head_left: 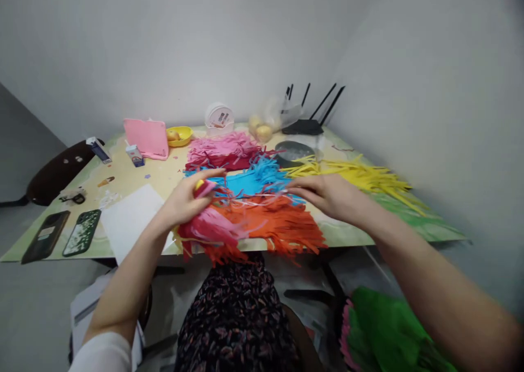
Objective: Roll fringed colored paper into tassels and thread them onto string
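My left hand (186, 197) is wrapped around a bundled paper tassel (213, 224) in pink, red and yellow, its fringe hanging down. A thin white string (262, 200) stretches from near this bundle to my right hand (315, 193), whose fingertips are pinched on it. Below the string lies a pile of orange fringed paper (286, 224), reaching the table's front edge. Just behind are blue fringed paper (249, 183), then dark red fringe (221, 161) and pink fringe (225, 142). To the right, yellow fringed strips (364, 176) are spread out.
Left on the table (155, 175) are two phones, one in a green patterned case (82, 232), and a white sheet (126, 222). At the back stand a pink tablet case (147, 138), a yellow bowl (180, 136), a white round tub (220, 118) and a black router (303, 127).
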`<state>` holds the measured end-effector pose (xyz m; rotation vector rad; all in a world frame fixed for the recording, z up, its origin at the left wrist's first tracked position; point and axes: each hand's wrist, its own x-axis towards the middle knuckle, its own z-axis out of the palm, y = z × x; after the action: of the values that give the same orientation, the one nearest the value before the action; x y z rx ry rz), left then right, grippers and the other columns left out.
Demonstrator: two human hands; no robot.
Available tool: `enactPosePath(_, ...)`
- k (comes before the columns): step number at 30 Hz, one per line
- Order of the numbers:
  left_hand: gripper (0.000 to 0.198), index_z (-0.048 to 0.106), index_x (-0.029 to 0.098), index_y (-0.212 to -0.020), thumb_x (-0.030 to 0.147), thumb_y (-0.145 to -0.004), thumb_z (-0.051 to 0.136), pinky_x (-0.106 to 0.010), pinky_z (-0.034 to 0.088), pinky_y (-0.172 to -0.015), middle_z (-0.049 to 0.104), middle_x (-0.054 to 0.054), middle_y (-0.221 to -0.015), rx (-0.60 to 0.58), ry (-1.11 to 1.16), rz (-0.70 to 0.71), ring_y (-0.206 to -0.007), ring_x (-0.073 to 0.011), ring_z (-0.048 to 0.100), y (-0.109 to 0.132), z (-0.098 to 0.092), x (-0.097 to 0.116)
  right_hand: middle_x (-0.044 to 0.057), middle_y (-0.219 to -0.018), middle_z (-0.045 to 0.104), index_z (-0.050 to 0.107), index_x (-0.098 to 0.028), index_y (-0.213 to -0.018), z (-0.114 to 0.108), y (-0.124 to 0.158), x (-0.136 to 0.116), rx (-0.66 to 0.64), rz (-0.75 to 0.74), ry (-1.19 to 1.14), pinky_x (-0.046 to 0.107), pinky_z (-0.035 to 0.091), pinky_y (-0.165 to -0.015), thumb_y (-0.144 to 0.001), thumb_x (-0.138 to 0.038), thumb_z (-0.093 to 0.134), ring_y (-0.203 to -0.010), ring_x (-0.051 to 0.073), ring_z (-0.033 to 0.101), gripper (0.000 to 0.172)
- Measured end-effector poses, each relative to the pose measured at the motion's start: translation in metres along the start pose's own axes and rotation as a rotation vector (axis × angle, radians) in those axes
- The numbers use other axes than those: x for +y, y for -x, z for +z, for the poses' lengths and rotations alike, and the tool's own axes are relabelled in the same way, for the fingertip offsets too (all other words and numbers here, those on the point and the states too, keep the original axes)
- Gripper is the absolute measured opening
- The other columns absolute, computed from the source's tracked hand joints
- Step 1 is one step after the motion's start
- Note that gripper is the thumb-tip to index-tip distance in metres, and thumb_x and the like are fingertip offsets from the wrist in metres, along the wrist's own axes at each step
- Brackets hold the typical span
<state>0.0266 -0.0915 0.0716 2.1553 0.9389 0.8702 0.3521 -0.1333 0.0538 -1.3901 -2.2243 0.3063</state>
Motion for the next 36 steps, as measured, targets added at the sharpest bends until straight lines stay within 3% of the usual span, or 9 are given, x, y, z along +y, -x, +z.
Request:
enactPosePath(3,0.057,0.061,0.016,-0.131,0.019,-0.074,0.06,-0.035,0.046,-0.103,0.067,-0.009,-0.128,-0.116,0.187,0.071,-0.118,-0.0256,0.061,-0.023,0.037,0.015,0.006,-0.085,0.076,0.073,-0.021,-0.089,-0.006,-0.034,-0.047,-0.082,-0.113,0.036,0.029,0.044,-0.067,-0.094,-0.031,0.049,-0.073,0.019,0.067,0.026)
enactPosePath(8,0.027,0.068,0.012,-0.089,0.034,-0.074,0.068,-0.024,0.047,-0.063,0.067,0.0,-0.074,-0.066,0.43,-0.109,-0.066,-0.0148,0.06,-0.044,0.069,0.016,0.004,-0.071,0.068,0.067,-0.016,-0.083,-0.016,-0.049,-0.074,-0.028,-0.122,0.068,0.025,0.035,-0.061,-0.088,-0.017,0.049,-0.063,0.014,0.055,0.019)
enactPosePath(12,0.027,0.063,0.013,-0.076,0.039,-0.072,0.072,-0.021,0.04,-0.055,0.059,0.002,-0.065,-0.032,0.366,-0.152,-0.058,-0.0113,0.052,-0.042,0.061,0.015,0.002,-0.072,0.067,0.068,-0.015,-0.087,-0.018,-0.03,-0.052,-0.043,-0.058,-0.099,0.023,0.036,-0.062,-0.092,-0.03,0.051,-0.063,0.012,0.054,0.023)
enactPosePath(17,0.026,0.062,0.015,-0.071,0.039,-0.071,0.072,-0.02,0.037,-0.049,0.057,0.003,-0.059,0.038,0.252,-0.198,-0.05,-0.0099,0.047,-0.036,0.031,0.004,0.006,-0.083,0.074,0.074,-0.014,-0.089,-0.019,0.03,0.004,-0.066,0.089,-0.322,0.026,0.043,-0.067,-0.091,-0.05,0.054,-0.074,0.016,0.063,0.041)
enactPosePath(21,0.026,0.07,0.017,-0.077,0.043,-0.072,0.073,-0.025,0.047,-0.055,0.067,-0.001,-0.066,-0.211,0.07,-0.117,-0.059,-0.017,0.06,-0.045,0.025,-0.002,0.008,-0.088,0.077,0.075,-0.015,-0.088,-0.027,0.074,0.027,-0.055,0.243,-0.306,0.028,0.047,-0.07,-0.09,-0.052,0.055,-0.079,0.019,0.067,0.042)
enactPosePath(26,0.039,0.071,0.021,-0.116,0.034,-0.079,0.065,-0.035,0.048,-0.098,0.072,-0.006,-0.113,-0.291,-0.042,0.184,-0.109,-0.026,0.065,-0.057,0.069,0.046,0.005,-0.087,0.077,0.075,-0.019,-0.091,-0.04,0.068,-0.004,-0.057,0.212,-0.062,0.027,0.043,-0.069,-0.094,-0.041,0.053,-0.075,0.018,0.066,0.032)
enactPosePath(28,0.04,0.069,0.019,-0.118,0.03,-0.08,0.062,-0.033,0.05,-0.09,0.073,-0.004,-0.103,-0.335,0.014,0.197,-0.095,-0.023,0.066,-0.06,0.096,0.067,0.006,-0.084,0.076,0.075,-0.018,-0.09,-0.043,0.059,-0.021,-0.048,0.2,0.03,0.027,0.04,-0.066,-0.093,-0.032,0.053,-0.072,0.017,0.064,0.026)
enactPosePath(31,0.019,0.068,0.015,-0.084,0.031,-0.08,0.061,-0.026,0.046,-0.066,0.065,0.0,-0.075,-0.338,0.142,0.166,-0.068,-0.0154,0.057,-0.065,0.13,0.08,0.006,-0.076,0.072,0.072,-0.017,-0.083,-0.045,0.054,-0.039,-0.014,0.245,0.159,0.026,0.034,-0.061,-0.086,-0.016,0.054,-0.066,0.017,0.059,0.019)
enactPosePath(36,0.04,0.04,0.018,-0.054,0.038,-0.077,0.066,-0.023,0.022,-0.047,0.034,0.006,-0.051,-0.476,0.187,0.084,-0.049,-0.0075,0.029,-0.074,0.151,0.078,0.002,-0.065,0.064,0.069,-0.015,-0.078,-0.051,0.083,-0.034,-0.003,0.287,0.065,0.025,0.033,-0.059,-0.088,-0.02,0.053,-0.058,0.013,0.051,0.019)
